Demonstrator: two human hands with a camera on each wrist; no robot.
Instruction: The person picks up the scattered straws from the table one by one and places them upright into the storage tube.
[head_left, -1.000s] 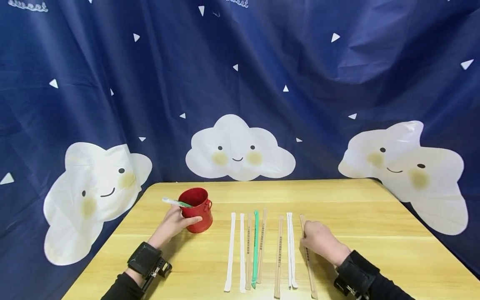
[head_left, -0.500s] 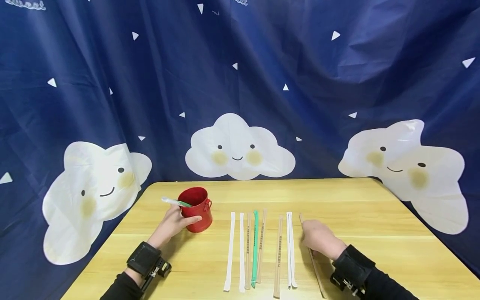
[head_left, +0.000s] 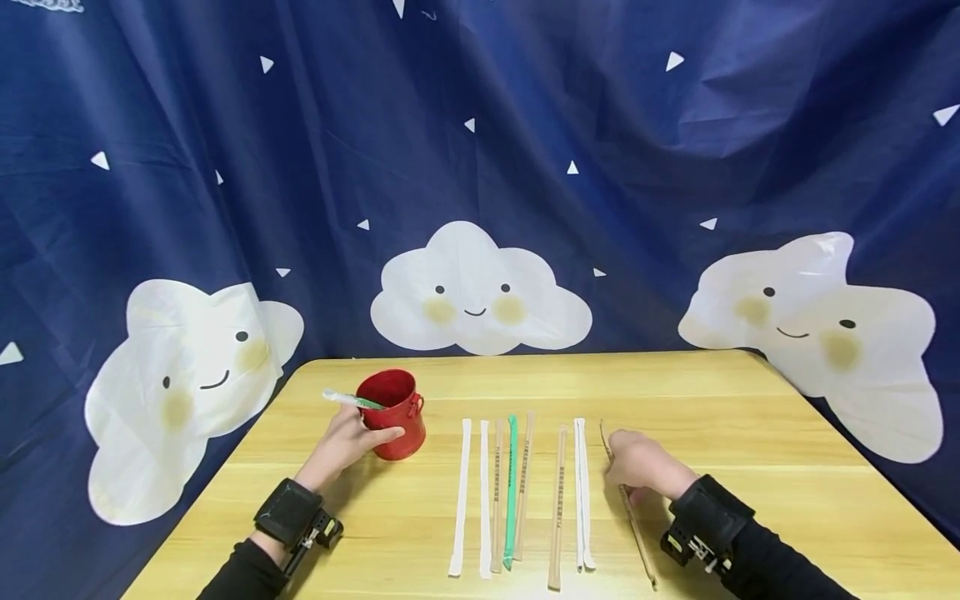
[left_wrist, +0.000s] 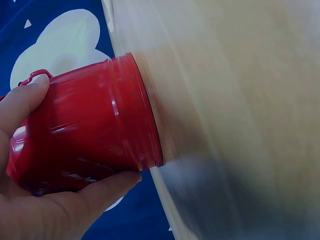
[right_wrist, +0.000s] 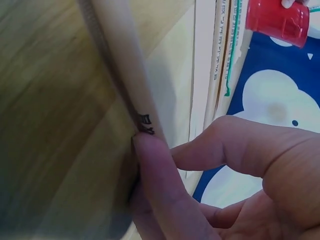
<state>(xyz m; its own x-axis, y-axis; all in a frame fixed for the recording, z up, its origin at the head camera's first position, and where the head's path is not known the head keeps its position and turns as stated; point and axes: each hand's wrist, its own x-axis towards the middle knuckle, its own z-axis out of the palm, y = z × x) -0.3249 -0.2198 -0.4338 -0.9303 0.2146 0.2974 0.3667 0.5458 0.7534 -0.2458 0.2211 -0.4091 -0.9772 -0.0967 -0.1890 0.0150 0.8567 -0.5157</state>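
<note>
My left hand (head_left: 345, 442) grips the side of a small red metal bucket (head_left: 402, 432) at the left of the table. A green-and-white wrapped straw (head_left: 345, 398) leans out over its rim. In the left wrist view, fingers and thumb curl round the bucket (left_wrist: 85, 120). At the right, my right hand (head_left: 648, 467) pinches a brown paper-wrapped straw (head_left: 639, 537) around its middle. The right wrist view shows that straw (right_wrist: 125, 55), printed with dark characters, between thumb and fingers. It is turned on its narrow edge close to the tabletop; whether all of it touches the table I cannot tell.
Between my hands, several wrapped straws lie lengthwise: a white straw (head_left: 461, 500), a green straw (head_left: 512, 500), a brown straw (head_left: 557, 508) and white ones (head_left: 582, 500) among them. A blue cloud-print curtain (head_left: 480, 150) hangs behind the wooden table (head_left: 675, 392).
My right hand has gripped the rightmost brown straw and tilted it onto its edge, its near end swinging slightly right. My left hand and the bucket stay put.
</note>
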